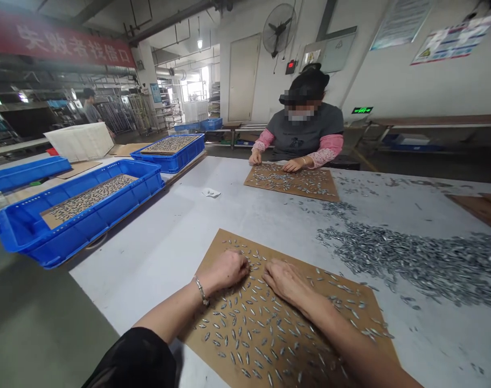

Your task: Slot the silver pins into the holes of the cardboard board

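Observation:
A brown cardboard sheet [213, 264] lies on the white table before me, covered with small, pointed silvery metal pieces [255, 311]. My left hand [229, 268] rests over the sheet's far left part, fingers curled down, and whatever they may pinch is hidden. Just to its right, my right hand [283, 277] is also bent down at the sheet with its fingertips close to the pieces. I cannot make out what, if anything, sits between those fingertips. Many pieces lie spaced apart on the near part of the sheet; some are hidden under my forearms.
A big loose pile of the same pieces [391, 258] spreads to the right. Across the table a person [305, 126] handles pieces on another cardboard sheet [265, 186]. Blue bins [108, 215] with filled sheets stand left. A small white paper [211, 192] lies mid-table.

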Motion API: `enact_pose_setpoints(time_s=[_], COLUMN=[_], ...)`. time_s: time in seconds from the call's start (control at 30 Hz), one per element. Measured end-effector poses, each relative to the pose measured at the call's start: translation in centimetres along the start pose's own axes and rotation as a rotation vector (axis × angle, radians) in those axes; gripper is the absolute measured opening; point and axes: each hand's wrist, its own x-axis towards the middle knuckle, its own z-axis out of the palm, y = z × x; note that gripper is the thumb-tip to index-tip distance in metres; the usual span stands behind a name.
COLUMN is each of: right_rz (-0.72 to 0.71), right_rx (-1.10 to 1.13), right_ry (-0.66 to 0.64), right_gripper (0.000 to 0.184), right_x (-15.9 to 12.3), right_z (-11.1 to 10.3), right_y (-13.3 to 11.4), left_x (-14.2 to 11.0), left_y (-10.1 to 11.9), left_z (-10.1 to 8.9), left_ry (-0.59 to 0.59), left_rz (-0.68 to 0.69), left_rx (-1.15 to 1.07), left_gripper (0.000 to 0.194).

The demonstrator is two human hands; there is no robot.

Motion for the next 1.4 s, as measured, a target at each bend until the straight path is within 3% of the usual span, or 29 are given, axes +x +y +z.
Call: enact_pose_setpoints(time_s=[0.13, 0.23, 0.6, 0.77, 0.87, 1.03, 1.13, 1.4], right_rz=[0.063, 0.014, -0.07, -0.031, -0.05, -0.147, -0.174, -0.03], right_rx=[-0.03, 0.04, 0.074, 0.157, 0.174, 0.182, 0.148, 0.139], right_ry=[-0.064, -0.054, 0.091, 0.195, 0.176, 0.05, 0.044, -0.037], right_gripper=[0.029, 0.033, 0.022, 0.028, 0.027, 0.021, 0.02, 0.021], right_x=[0.4, 0.8, 1.3, 0.0, -1.1, -2.0, -1.8, -1.3], right_z=[-0.2, 0.2, 1.3, 1.7, 1.6, 0.9, 0.8, 0.4], right_y=[-0.4, -0.1, 0.9, 2.3, 2.8, 2.2, 1.6, 1.1], left_x=[1.3, 2.0, 2.5, 3.4, 3.6, 3.5, 3.0, 0.3], left_y=[2.0, 2.7, 2.9, 2.9, 2.7, 2.7, 2.4, -1.9], left_z=[1.0, 1.4, 0.9, 1.0, 1.0, 0.7, -0.1, -3.8], left_ry=[-0.109, -0.141, -0.218, -0.253, -0.259, -0.237, -0.169, 0.061], left_rz=[-0.006, -0.027, -0.033, -0.046, -0.043, -0.035, -0.053, -0.17], left_rx=[0.13, 0.167, 0.191, 0.193, 0.182, 0.139, 0.092, -0.026], left_gripper=[0.021, 0.023, 0.021, 0.02, 0.021, 0.019, 0.022, 0.026])
